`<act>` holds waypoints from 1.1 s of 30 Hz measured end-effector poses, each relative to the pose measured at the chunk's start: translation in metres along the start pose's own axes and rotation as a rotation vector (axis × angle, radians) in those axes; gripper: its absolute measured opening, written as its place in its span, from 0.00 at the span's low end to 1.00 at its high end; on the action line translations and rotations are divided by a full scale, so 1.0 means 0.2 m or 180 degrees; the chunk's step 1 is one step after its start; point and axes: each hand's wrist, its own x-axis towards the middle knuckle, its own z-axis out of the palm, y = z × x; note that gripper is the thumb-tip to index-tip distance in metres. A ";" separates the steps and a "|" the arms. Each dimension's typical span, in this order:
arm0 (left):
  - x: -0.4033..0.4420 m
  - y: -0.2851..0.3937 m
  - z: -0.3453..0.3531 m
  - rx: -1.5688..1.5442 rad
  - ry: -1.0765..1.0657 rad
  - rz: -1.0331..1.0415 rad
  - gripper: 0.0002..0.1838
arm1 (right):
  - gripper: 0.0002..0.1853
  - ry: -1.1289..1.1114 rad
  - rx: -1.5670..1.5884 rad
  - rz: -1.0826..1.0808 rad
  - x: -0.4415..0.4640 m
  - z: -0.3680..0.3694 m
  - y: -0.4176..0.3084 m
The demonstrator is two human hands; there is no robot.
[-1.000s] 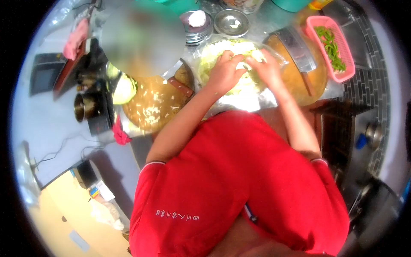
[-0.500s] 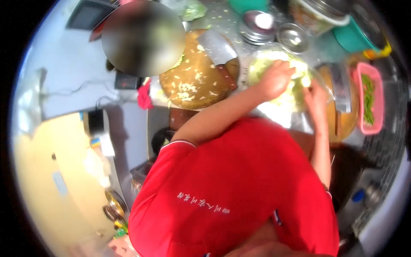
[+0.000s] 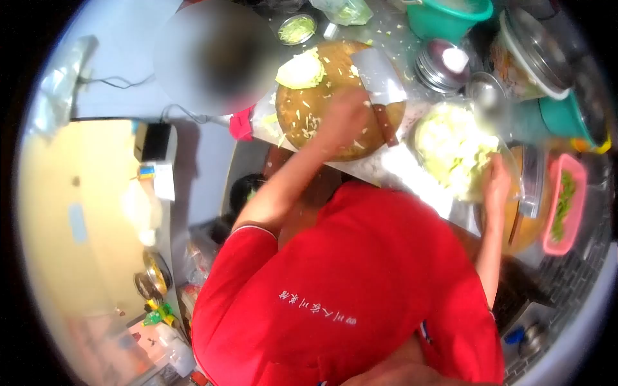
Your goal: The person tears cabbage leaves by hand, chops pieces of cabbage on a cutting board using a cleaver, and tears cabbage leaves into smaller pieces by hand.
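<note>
My left hand (image 3: 347,119) is over the round wooden chopping board (image 3: 344,151), its fingers blurred by motion. Just to its right, a cleaver (image 3: 381,77) lies on the board, its brown handle pointing toward me. Pale green chopped cabbage (image 3: 301,69) is heaped at the board's far left, and small scraps are scattered across the wood. My right hand (image 3: 496,180) grips the near right side of a wide bowl (image 3: 512,164). A large mound of chopped cabbage (image 3: 454,145) fills this bowl.
A second chopping board (image 3: 531,235) carries another cleaver (image 3: 532,183). Beyond it is a pink basket (image 3: 552,241) of green vegetable pieces. Stacked metal bowls (image 3: 441,67), a green basin (image 3: 444,22) and a lidded tub (image 3: 524,61) stand at the back.
My left hand has moved left from the bowl of cabbage to over the chopping board. My right hand stays at the bowl. The camera view has shifted.
</note>
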 end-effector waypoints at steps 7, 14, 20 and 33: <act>0.20 -1.04 -0.59 0.0711 0.0922 -0.1049 0.27 | 0.18 0.0605 -0.0676 0.0370 -0.06 -0.11 -0.57; 0.18 -1.24 -0.49 0.0067 -0.0431 -0.0809 0.40 | 0.15 -0.0596 0.0868 -0.0144 -0.03 0.44 -1.29; 0.07 -1.13 -0.48 -0.0274 -0.0307 -0.1027 0.32 | 0.29 -0.1260 0.1490 0.0236 0.25 0.97 -1.49; -0.03 -1.30 -0.46 -0.1064 -0.0411 -0.0890 0.26 | 0.27 -0.2626 0.3790 0.1918 0.74 1.35 -1.71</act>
